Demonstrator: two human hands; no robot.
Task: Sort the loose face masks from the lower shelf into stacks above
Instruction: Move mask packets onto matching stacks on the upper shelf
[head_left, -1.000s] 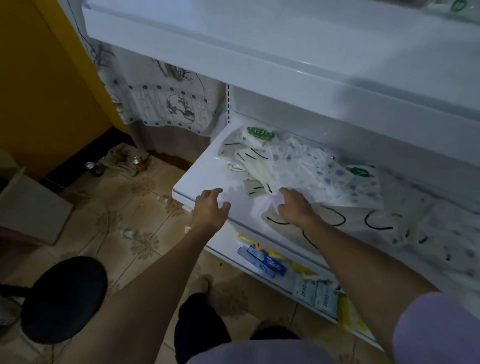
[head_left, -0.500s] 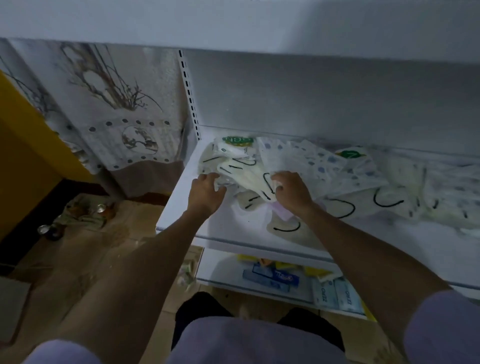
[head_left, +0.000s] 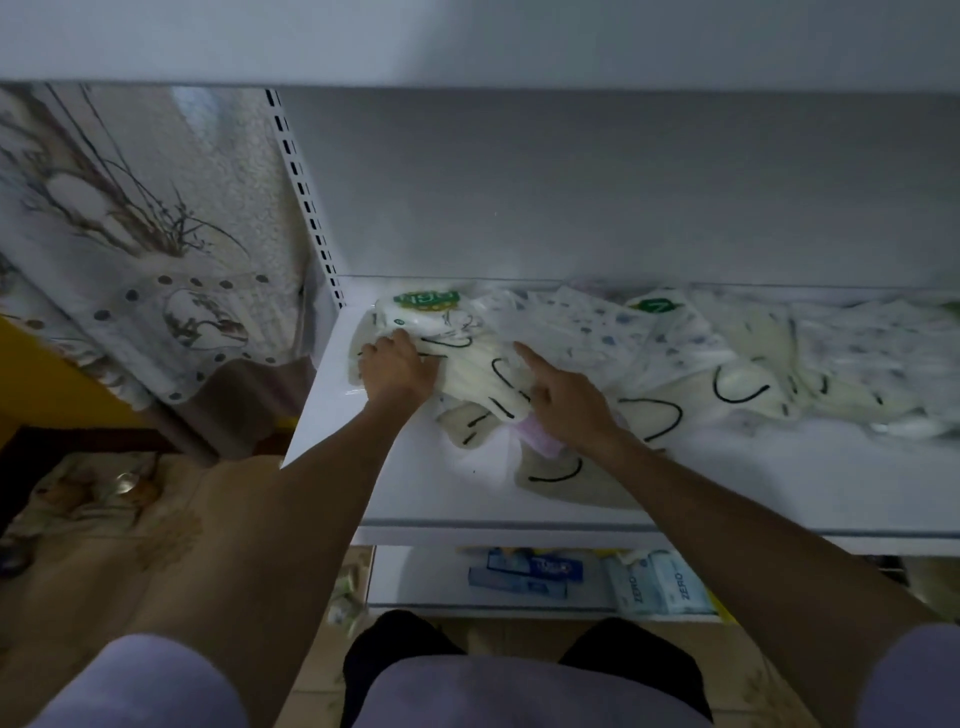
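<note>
Loose face masks cover the white lower shelf (head_left: 395, 483). Cream masks with black ear loops (head_left: 483, 379) lie at its left end, and dotted white masks (head_left: 597, 332) lie behind them. A mask packet with a green label (head_left: 426, 301) sits in the back left corner. My left hand (head_left: 397, 364) grips the left edge of the cream pile with curled fingers. My right hand (head_left: 563, 400) holds a cream mask, its index finger stretched out over the pile. A pink mask (head_left: 537, 441) shows under my right hand.
The upper shelf (head_left: 467, 41) juts out overhead. More cream masks (head_left: 743, 384) spread to the right. On the bottom shelf lie blue boxes (head_left: 524, 571) and ZERO packs (head_left: 660, 587). A printed curtain (head_left: 156, 234) hangs at the left.
Both hands have moved from the shelf's front edge deeper into the mask pile. My left hand has taken hold of the cream masks. The camera has dropped below the upper shelf.
</note>
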